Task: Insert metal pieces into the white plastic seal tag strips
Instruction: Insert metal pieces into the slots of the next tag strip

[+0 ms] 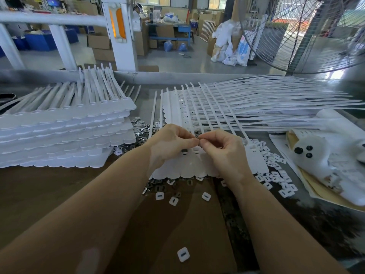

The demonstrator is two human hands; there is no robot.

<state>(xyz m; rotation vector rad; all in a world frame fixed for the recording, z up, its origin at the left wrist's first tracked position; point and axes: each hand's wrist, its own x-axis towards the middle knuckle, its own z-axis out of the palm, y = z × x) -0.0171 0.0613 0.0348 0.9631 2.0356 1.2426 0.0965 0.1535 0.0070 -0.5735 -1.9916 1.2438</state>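
Note:
A white seal tag strip (189,167) lies flat in front of me, its thin tails running away up the table. My left hand (169,143) and my right hand (223,149) hover just over its row of sockets, fingertips meeting. Between them they pinch a small dark metal piece (199,139); which hand bears it more I cannot tell. One socket holds a dark metal piece (184,150). Loose metal pieces (141,128) lie in a heap left of the strip, and more loose metal pieces (156,186) sit under its near edge.
A tall stack of white tag strips (65,131) stands at the left. More strips (246,107) fan out to the right. White square caps (276,175) are scattered at the right and near me. A white stuffed bag (324,161) and a large fan (308,32) are on the right.

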